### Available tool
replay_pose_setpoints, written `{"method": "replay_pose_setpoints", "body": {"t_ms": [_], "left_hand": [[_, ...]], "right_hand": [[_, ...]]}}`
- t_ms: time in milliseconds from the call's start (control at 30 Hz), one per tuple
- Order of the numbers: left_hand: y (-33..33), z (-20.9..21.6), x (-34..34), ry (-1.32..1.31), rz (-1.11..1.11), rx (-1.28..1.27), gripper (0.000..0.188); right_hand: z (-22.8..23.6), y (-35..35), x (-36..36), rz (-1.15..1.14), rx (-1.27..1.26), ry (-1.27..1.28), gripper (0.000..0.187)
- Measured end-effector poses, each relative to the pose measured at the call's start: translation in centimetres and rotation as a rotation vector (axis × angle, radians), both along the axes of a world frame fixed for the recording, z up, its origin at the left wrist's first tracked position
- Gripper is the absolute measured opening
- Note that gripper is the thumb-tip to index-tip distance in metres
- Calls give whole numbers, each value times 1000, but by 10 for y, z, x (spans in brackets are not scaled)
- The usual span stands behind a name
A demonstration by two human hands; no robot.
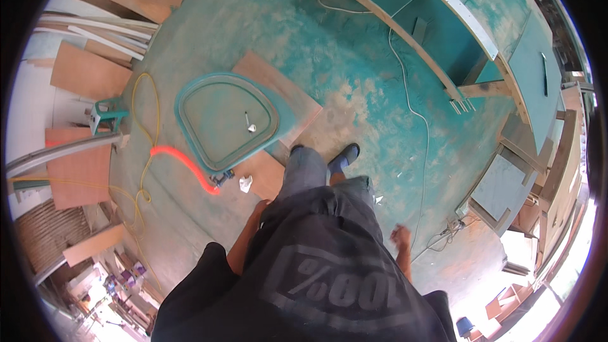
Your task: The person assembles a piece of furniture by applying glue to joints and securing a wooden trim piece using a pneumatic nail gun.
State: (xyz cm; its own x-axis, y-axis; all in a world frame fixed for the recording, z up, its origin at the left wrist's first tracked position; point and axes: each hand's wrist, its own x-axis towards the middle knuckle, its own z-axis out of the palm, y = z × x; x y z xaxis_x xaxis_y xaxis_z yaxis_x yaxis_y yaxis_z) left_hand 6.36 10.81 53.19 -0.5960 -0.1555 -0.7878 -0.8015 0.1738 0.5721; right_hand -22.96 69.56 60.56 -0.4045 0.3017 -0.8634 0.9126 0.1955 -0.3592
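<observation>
My right hand (400, 235) hangs beside my right thigh, its fingers curled, with nothing visible in them. My left hand (261, 206) is down by my left thigh, its fingers mostly hidden against the dark shorts. Ahead of my left leg a rounded, teal-edged frame (277, 116) lies flat on the floor, partly over a brown board (304, 104). Inside its outline is a small white object with a thin handle (251, 128). Close to the frame's near edge are a small dark air tool (223, 178) on an orange coiled hose (187, 159) and a crumpled white wad (246, 183).
A yellow hose (156, 107) loops across the floor at left, near a green stool (109, 116) and leaning boards (88, 73). A pale cable (425, 145) runs along the right side. Large curved wooden framework (430, 63) stands at the far right. Both my feet are on the stained floor.
</observation>
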Motion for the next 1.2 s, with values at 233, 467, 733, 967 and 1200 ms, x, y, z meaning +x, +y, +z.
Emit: {"method": "replay_pose_setpoints", "body": {"t_ms": [233,467,733,967,1200], "left_hand": [[59,41,-60,-53,263,-178,46],[15,44,-134,-271,931,-116,39],[-34,20,-306,-155,531,-322,48],[-135,26,-429,320,121,-763,43],[-146,5,-483,-178,475,-631,38]], "right_hand": [[43,-34,-279,250,12,260,22],[10,-114,-354,464,-44,208,29],[-30,-197,-357,642,-111,-222,26],[10,-294,-502,771,-108,-63,30],[27,-400,-670,929,-97,-20,33]]}}
